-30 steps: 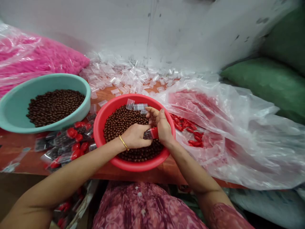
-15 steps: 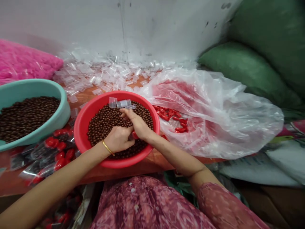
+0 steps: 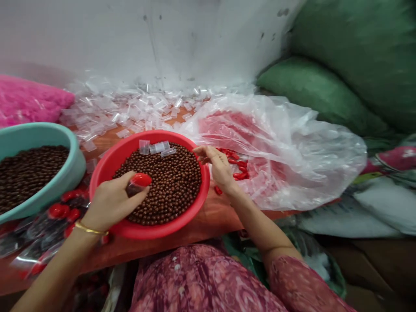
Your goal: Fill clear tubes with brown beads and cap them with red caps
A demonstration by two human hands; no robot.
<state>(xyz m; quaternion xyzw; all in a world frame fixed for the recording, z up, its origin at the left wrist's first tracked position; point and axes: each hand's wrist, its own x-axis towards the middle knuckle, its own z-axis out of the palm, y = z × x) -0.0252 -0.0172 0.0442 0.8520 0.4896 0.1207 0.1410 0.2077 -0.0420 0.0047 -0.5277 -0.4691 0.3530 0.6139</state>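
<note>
My left hand (image 3: 112,201) is over the left side of the red basin (image 3: 149,234), its thumb and fingers closed on a small clear container with a rounded red cap (image 3: 141,179). Dark contents show through its clear part. Shiny brown balls (image 3: 165,186) fill the basin, and a few clear plastic sleeves (image 3: 159,147) lie on top of them towards the back. At the basin's right rim, my right hand (image 3: 217,164) has its fingers loosely bent and apart, with nothing seen in them. It is close to the loose red caps (image 3: 239,167).
A teal basin (image 3: 76,156) of brown balls stands at the left, with finished-looking red-capped containers (image 3: 60,212) beside it. Many clear sleeves (image 3: 130,106) are strewn along the wall. A plastic bag (image 3: 292,151) spreads at the right, below green sacks (image 3: 318,86). A pink bag (image 3: 29,99) lies back left.
My hands have moved apart. The left has carried the red-capped container leftward over the basin; the right has drawn off to the right rim. The view has shifted slightly.
</note>
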